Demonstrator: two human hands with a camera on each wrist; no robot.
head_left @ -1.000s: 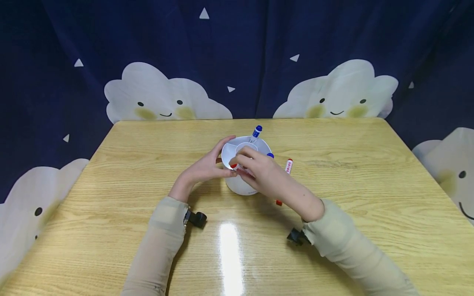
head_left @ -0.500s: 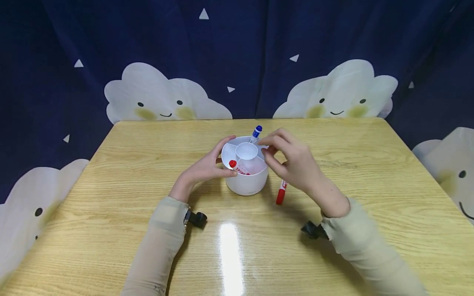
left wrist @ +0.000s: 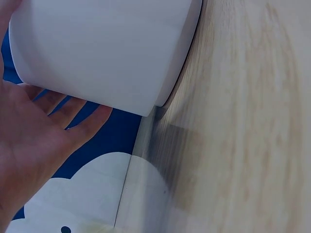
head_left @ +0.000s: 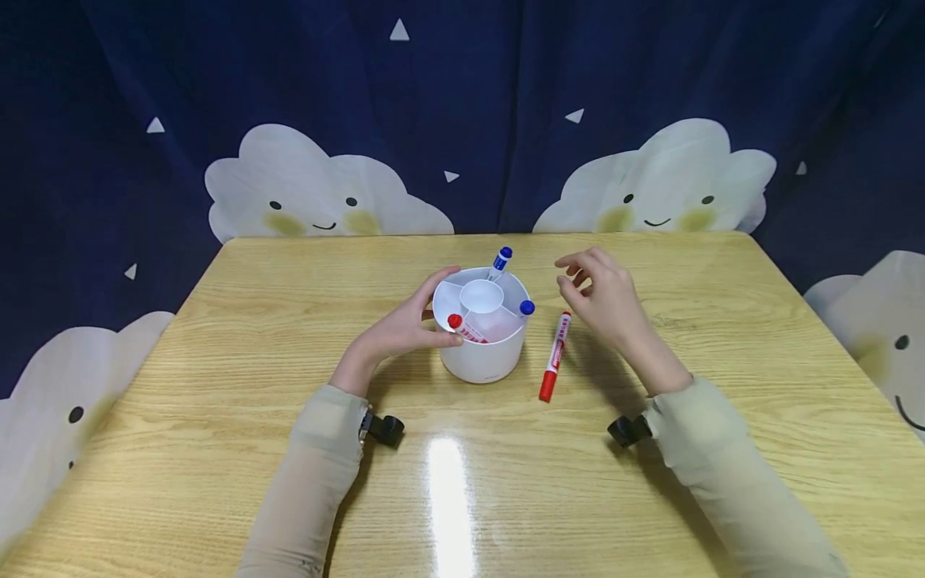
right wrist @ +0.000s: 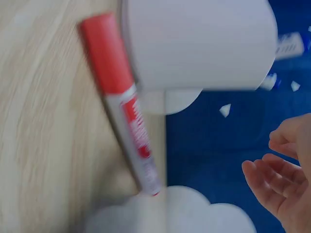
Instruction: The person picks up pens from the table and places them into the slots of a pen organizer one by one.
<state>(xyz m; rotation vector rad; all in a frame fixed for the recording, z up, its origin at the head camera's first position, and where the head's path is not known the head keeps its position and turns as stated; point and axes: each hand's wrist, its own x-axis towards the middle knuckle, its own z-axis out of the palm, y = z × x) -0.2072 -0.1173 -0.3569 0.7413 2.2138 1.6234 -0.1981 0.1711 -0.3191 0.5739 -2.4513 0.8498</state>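
Two bare hands flank the white holder [head_left: 480, 363]. The left hand [head_left: 401, 329] grips its left side, thumb at the front, fingers spread round the back. The holder stands upright on the table [head_left: 238, 353] and looks like light, stiff, smooth plastic, best steadied by its outer wall. Inside, a red-capped marker [head_left: 471, 331] leans toward the thumb, one blue-capped marker [head_left: 499, 262] rises at the back, and a second blue-capped marker [head_left: 527, 307] crowds the right rim. Just right lies the loose red marker [head_left: 555, 357], probably light, rigid and prone to roll, best pinched mid-barrel. Beyond it hovers the right hand [head_left: 603, 295], fingers loosely bent, thumb apart, holding nothing.
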